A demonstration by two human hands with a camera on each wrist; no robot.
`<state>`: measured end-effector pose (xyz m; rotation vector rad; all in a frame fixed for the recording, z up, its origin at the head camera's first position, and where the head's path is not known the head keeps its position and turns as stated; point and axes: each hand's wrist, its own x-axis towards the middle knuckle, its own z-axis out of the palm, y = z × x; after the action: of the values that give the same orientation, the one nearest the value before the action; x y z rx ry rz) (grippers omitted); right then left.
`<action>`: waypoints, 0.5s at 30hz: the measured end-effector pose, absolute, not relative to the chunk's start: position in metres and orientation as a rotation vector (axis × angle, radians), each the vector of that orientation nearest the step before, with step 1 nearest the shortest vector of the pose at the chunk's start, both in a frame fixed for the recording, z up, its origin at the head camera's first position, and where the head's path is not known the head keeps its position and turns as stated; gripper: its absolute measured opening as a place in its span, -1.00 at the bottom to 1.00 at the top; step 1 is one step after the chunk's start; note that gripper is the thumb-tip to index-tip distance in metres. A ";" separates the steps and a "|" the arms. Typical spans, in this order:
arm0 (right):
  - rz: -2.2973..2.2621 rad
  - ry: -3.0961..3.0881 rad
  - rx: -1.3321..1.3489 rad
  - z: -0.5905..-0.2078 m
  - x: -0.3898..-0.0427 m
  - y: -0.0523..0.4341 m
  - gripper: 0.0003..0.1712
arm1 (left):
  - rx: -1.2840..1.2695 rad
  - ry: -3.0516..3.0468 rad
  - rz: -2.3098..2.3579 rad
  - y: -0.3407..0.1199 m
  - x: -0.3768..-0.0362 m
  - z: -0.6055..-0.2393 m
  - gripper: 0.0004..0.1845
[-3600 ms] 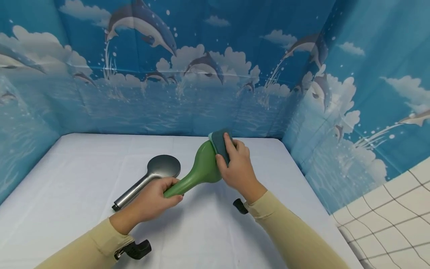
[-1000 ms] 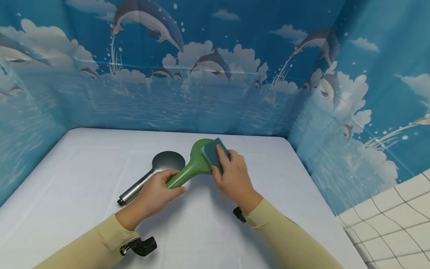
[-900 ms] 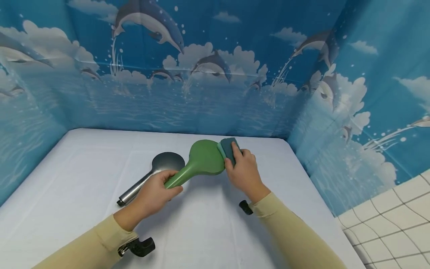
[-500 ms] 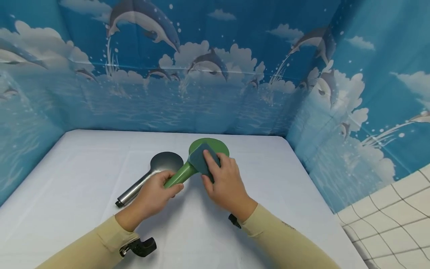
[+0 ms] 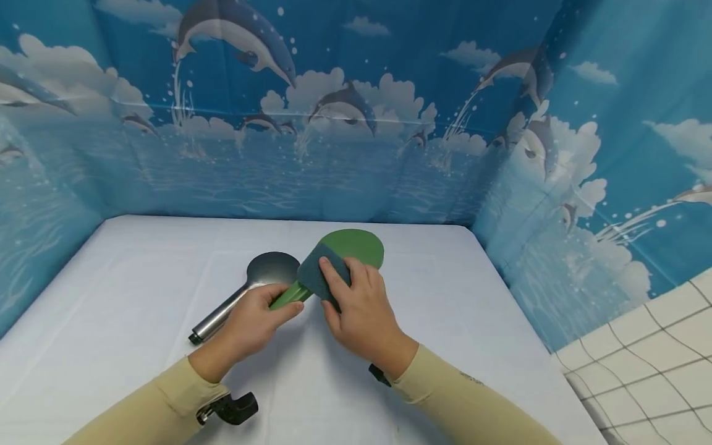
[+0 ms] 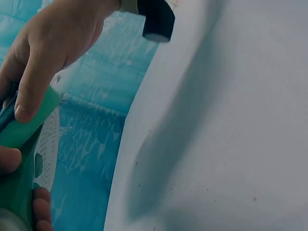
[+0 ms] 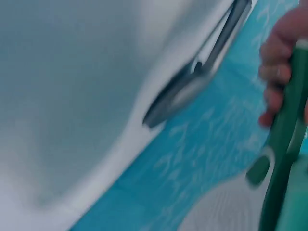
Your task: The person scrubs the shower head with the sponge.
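My left hand (image 5: 247, 327) grips the handle of a green handheld shower head (image 5: 358, 244), its smooth back facing up in the head view. Its pale nozzle face (image 7: 226, 204) shows from below in the right wrist view. With my right hand (image 5: 364, 315) I hold a scouring sponge (image 5: 317, 272), dark pad outward and light green foam (image 6: 33, 118) toward the shower head. The sponge lies over the neck, where the handle meets the head, close to my left thumb and fingers. Beyond my left hand lies a second shower head (image 5: 272, 268), grey with a metallic handle.
A white-covered table (image 5: 445, 266) spreads under both hands. Blue dolphin-print curtains (image 5: 334, 167) stand behind it and at both sides. White tiles (image 5: 656, 352) show at the lower right. Each wrist carries a black camera mount (image 5: 236, 408).
The sponge has gone from the right rim of the green shower head, across its back, down-left to the neck. My left hand keeps its hold; the grey shower head stays put.
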<state>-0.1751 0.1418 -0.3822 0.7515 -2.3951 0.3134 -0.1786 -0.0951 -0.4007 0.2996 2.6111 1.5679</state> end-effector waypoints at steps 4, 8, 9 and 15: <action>0.403 -2.455 0.612 -0.375 -0.187 0.153 -0.26 | 0.292 2.640 1.534 -0.096 -0.177 -0.398 -0.68; 0.653 -2.624 0.345 -0.365 -0.212 0.185 -0.26 | 0.292 2.674 1.505 -0.100 -0.174 -0.398 -0.63; 0.697 -2.653 0.289 -0.364 -0.216 0.191 -0.26 | 0.296 2.672 1.507 -0.101 -0.174 -0.398 -0.61; 0.723 -2.571 0.401 -0.368 -0.200 0.176 -0.26 | 0.332 2.695 1.530 -0.102 -0.175 -0.397 -0.57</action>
<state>-0.1997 0.1764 -0.3676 0.4005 -2.5714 0.7227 -0.1746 -0.1022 -0.3972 0.3322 2.6948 1.5299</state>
